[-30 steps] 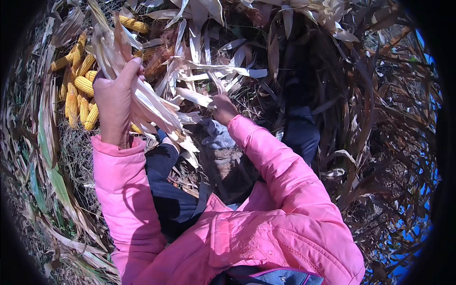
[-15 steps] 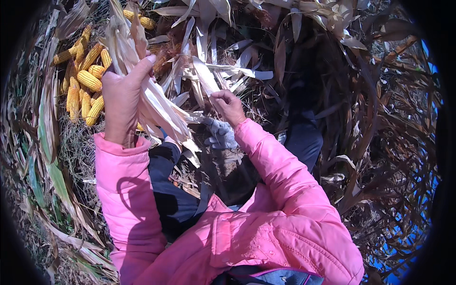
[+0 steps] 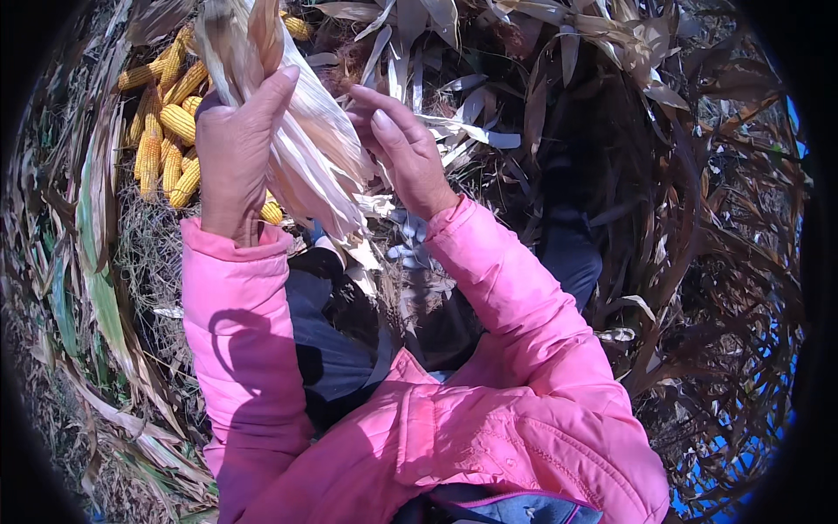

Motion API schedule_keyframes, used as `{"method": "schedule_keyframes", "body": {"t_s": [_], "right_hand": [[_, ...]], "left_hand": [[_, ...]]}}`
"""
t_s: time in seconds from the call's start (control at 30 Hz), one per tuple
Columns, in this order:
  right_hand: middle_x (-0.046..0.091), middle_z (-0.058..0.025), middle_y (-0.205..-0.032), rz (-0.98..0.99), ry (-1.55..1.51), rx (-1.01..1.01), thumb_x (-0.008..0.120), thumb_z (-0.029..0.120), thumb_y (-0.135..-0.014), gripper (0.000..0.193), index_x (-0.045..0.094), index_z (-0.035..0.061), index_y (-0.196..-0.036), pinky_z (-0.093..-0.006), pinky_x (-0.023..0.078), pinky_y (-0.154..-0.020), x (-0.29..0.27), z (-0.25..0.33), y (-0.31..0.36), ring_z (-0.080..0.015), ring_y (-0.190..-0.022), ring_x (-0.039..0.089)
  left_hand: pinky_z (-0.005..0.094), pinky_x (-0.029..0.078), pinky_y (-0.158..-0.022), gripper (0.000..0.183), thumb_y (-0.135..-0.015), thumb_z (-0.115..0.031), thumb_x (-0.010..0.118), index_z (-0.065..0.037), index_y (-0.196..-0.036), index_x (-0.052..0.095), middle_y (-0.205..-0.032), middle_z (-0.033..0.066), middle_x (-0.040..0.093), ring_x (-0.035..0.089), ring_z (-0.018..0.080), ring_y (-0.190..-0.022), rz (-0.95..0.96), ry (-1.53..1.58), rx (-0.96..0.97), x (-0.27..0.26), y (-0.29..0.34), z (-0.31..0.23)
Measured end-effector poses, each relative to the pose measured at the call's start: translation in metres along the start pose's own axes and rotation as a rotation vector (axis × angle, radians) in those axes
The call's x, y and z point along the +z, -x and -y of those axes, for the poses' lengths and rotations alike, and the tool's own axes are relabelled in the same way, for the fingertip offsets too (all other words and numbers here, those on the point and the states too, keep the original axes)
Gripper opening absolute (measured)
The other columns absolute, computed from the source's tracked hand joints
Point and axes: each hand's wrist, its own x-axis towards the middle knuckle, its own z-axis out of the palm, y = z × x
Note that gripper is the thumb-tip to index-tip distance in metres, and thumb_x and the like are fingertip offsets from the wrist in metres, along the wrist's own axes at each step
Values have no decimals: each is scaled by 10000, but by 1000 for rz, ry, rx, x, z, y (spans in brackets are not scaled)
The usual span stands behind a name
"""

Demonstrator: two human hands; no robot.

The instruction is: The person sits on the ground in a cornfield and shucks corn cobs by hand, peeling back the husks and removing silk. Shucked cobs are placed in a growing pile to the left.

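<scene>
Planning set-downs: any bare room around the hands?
Nothing looks fully bare. Most open: straw-littered ground between the corn cobs and left sleeve; also a shaded patch between the trouser legs. Crowded: husks in the left hand, right hand close by; dry leaves at right.

Straw-littered ground (image 3: 155, 244), piled yellow corn cobs (image 3: 178, 124), pale loose husks (image 3: 478, 134), brown leaves (image 3: 676, 218)

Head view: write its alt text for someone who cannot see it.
The left hand holds pale husks; the right hand, partly open, is close beside them. Yellow cobs lie piled at left, dry leaves at right.
</scene>
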Motion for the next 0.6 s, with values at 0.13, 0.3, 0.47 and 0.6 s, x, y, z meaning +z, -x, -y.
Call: {"method": "schedule_keyframes", "body": {"t_s": [0.13, 0.3, 0.47, 0.6], "right_hand": [[561, -125, -1156, 198, 1250, -8, 531, 80, -795, 376, 555, 52, -1168, -359, 425, -907, -50, -87, -17, -276, -1086, 521], [364, -110, -1384, 615, 1870, 25, 551, 220, -742, 320, 670, 123, -1023, -374, 317, -986, -56, -190, 17, -259, -1288, 312], [267, -132, -1446, 485, 1982, 95, 477, 230, -842, 298, 658, 253, -1078, -401, 237, -1041, -60, -227, -3, -273, -1335, 237], [332, -118, -1393, 243, 1836, 197, 491, 194, -835, 314, 625, 207, -1119, -407, 282, -1024, -81, -234, -27, -262, -1326, 250]], "left_hand": [[188, 444, -708, 174, -838, -75, 619, 27, -969, 671, -860, -1, 649, 549, 39, -767, -241, -41, 333, -28, -13, -12], [192, 440, -750, 169, -846, -30, 577, 12, -977, 675, -909, 4, 646, 553, 43, -790, -151, -77, 362, -36, -8, -3], [206, 443, -749, 203, -817, -48, 615, 53, -989, 655, -897, 19, 645, 564, 72, -796, -264, -96, 237, -41, -3, -7], [220, 450, -725, 245, -793, -81, 655, 81, -977, 641, -882, 52, 642, 563, 82, -759, -435, -145, 190, -48, -3, -5]]}}
